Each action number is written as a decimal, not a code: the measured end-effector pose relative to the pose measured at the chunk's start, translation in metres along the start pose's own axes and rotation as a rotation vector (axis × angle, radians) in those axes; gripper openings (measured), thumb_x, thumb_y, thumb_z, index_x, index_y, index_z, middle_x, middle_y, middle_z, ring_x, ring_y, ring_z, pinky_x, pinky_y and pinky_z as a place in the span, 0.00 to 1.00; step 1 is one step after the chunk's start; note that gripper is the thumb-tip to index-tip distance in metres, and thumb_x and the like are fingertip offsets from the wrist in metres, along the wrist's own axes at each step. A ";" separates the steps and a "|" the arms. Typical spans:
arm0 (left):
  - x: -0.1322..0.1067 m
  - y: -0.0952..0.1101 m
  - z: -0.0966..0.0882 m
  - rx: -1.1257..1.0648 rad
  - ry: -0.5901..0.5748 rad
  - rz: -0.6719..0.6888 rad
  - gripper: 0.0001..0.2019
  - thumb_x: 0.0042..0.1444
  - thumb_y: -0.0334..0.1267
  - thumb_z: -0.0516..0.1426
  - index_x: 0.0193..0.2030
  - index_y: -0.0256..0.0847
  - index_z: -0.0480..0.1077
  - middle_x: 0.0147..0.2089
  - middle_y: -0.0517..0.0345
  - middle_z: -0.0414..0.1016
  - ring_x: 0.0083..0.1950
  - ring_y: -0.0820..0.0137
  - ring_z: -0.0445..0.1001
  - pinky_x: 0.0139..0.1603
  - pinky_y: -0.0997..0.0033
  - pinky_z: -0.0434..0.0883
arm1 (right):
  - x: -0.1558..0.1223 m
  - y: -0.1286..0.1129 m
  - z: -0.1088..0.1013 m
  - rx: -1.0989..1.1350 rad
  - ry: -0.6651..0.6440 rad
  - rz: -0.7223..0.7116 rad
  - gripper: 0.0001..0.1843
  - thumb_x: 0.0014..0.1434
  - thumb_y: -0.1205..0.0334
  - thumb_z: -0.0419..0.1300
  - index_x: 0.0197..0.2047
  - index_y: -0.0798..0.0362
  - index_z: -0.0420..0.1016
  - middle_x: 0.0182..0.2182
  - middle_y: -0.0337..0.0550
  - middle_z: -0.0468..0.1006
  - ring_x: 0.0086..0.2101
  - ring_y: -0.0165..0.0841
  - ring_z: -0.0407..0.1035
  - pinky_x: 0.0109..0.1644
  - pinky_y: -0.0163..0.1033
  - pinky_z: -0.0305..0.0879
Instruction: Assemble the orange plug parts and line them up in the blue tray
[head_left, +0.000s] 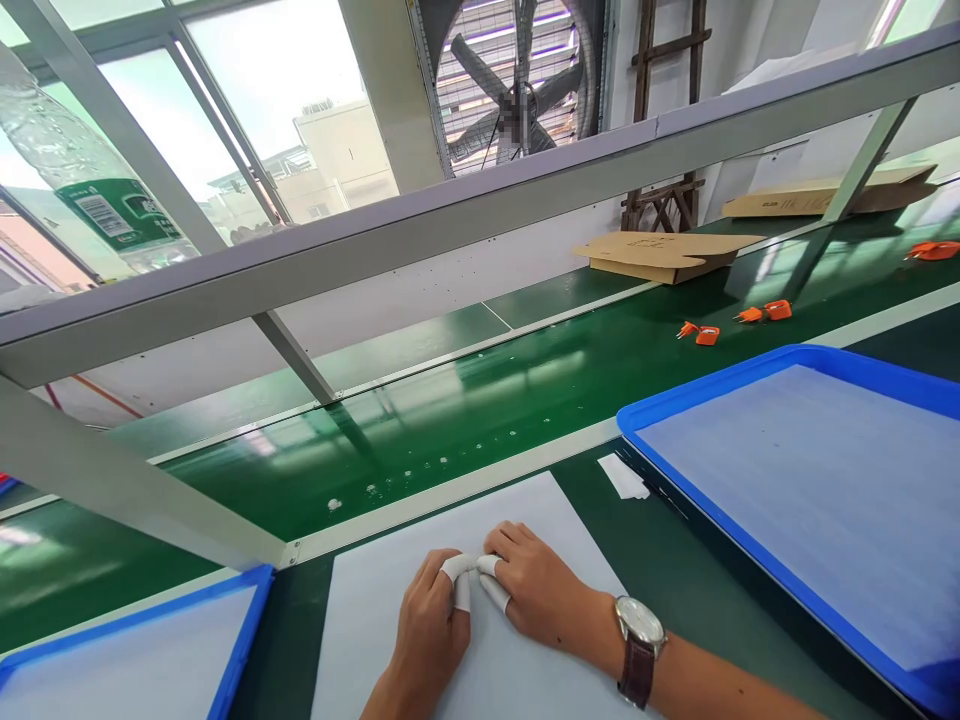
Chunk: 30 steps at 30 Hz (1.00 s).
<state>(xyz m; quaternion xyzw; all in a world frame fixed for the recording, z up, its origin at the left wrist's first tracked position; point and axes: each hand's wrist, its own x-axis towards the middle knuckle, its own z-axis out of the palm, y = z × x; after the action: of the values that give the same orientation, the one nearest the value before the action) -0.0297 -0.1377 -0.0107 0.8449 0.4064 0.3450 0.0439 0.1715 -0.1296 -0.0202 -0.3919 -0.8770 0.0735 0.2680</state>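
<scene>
Both hands rest together on a white sheet (375,600) at the bench's front edge. My left hand (429,630) is curled, with white finger cots on its fingertips. My right hand (536,590), with a wristwatch (639,640) on its wrist, is curled too and touches the left at the fingertips, also in white cots. Whatever sits between the pinched fingertips is hidden or too small to make out.
A blue tray (750,370) with a white liner lies to the right, another blue tray (240,640) at the lower left. Beyond runs a green conveyor belt (487,400) carrying small orange parts (701,333) and flat cardboard boxes (660,255). A grey metal frame (450,225) crosses overhead.
</scene>
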 end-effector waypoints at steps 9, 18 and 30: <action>-0.001 0.003 -0.003 -0.162 -0.056 -0.117 0.15 0.64 0.27 0.51 0.54 0.44 0.68 0.43 0.54 0.74 0.40 0.68 0.75 0.40 0.68 0.75 | -0.003 -0.006 0.003 0.003 -0.007 -0.077 0.12 0.52 0.78 0.55 0.36 0.54 0.72 0.41 0.46 0.74 0.41 0.39 0.63 0.45 0.45 0.63; 0.003 0.006 -0.003 -0.138 -0.057 -0.169 0.11 0.65 0.32 0.52 0.52 0.45 0.70 0.40 0.55 0.75 0.37 0.68 0.75 0.37 0.68 0.75 | -0.002 -0.005 -0.002 0.113 -0.030 -0.035 0.17 0.48 0.78 0.57 0.40 0.53 0.72 0.46 0.46 0.74 0.45 0.41 0.64 0.49 0.46 0.64; 0.003 0.001 -0.003 -0.165 -0.082 -0.157 0.14 0.62 0.27 0.52 0.50 0.45 0.71 0.42 0.55 0.75 0.39 0.68 0.75 0.39 0.69 0.74 | -0.002 -0.004 -0.002 0.128 -0.032 -0.029 0.16 0.47 0.78 0.56 0.38 0.53 0.71 0.44 0.45 0.73 0.44 0.40 0.63 0.48 0.46 0.62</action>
<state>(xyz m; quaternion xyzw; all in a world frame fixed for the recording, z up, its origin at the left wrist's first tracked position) -0.0293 -0.1371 -0.0069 0.8174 0.4395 0.3378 0.1570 0.1710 -0.1342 -0.0179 -0.3598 -0.8803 0.1316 0.2796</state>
